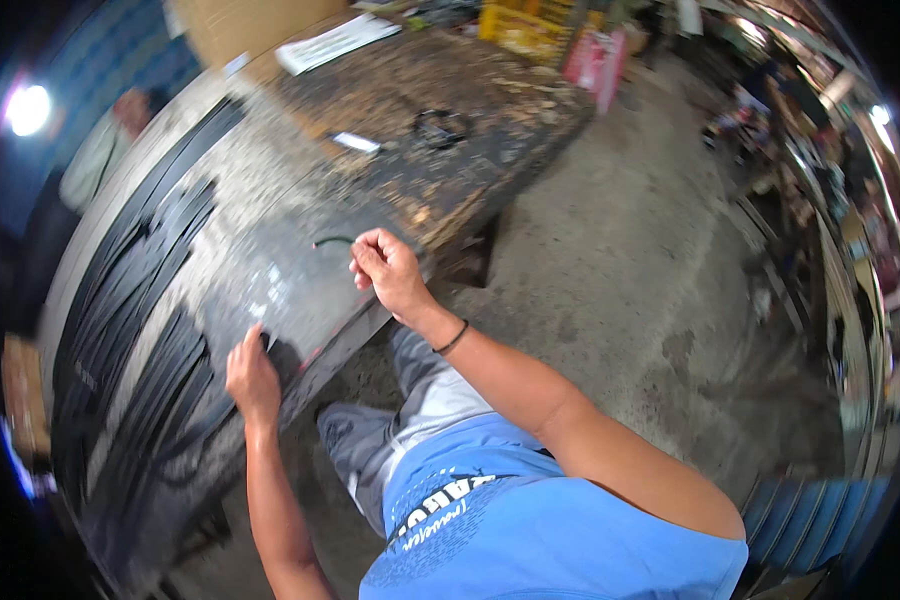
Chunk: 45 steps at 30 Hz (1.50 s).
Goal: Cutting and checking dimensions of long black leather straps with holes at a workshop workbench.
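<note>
My right hand [388, 270] is closed in a pinch above the worktable. From its fingertips sticks out a short, thin, dark curved piece [332, 240] that looks like a cord or wire, with a reddish tip. My left hand [253, 378] is at the table's near edge, its fingers drawn together. A small dark bit shows at those fingertips, too blurred to name. Long flat black strips [155, 250] lie in bundles over the left part of the worktable [260, 215], left of my left hand.
On the far part of the table are a small white piece [357, 143], a dark coil [438, 128], white papers [338, 43] and a cardboard box [255, 25]. A yellow crate [528, 28] stands beyond. Another person [100, 150] is across the table. Cluttered shelving [810, 200] lines the right.
</note>
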Available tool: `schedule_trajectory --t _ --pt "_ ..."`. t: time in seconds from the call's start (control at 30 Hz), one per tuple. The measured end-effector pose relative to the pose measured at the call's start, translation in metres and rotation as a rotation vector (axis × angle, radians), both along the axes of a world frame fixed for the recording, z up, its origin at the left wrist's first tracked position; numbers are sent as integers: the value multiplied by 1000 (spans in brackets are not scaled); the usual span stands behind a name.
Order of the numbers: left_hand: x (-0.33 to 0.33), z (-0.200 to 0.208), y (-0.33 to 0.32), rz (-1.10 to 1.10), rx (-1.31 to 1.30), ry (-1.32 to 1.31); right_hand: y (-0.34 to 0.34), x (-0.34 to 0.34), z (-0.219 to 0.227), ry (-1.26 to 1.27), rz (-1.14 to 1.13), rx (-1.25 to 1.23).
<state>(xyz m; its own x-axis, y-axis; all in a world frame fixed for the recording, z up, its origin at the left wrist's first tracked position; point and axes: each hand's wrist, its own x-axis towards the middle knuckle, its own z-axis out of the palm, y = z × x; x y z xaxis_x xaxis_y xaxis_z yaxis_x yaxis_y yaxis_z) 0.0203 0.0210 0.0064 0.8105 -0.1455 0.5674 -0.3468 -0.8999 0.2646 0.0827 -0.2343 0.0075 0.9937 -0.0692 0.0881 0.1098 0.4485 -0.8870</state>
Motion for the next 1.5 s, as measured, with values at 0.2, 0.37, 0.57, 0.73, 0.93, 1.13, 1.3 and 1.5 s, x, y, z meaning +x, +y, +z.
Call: schedule_trajectory --t 0.2,0.37,0.57,0.73,0.93,1.13,1.3,1.5 --pt "-7 -13 28 26 -4 -19 -125 -53 -13 206 -341 15" --pt "4 -25 32 27 25 17 -225 -145 -112 424 -780 -101" --pt "4 -19 26 -1 79 10 -268 -282 -217 818 -886 -885" --pt "7 -29 35 -18 74 -9 -262 -339 -218 1094 -777 -959" --pt "6 -25 28 23 85 -2 -261 -345 -208 1102 -731 -965" --pt "11 -27 32 -44 140 -105 -264 -346 -198 1071 -691 -897" --pt "9 -31 36 -16 123 -86 -262 -361 -208 1062 -672 -925" --pt "14 -32 35 -10 132 -27 -280 -370 -224 969 -833 -985"
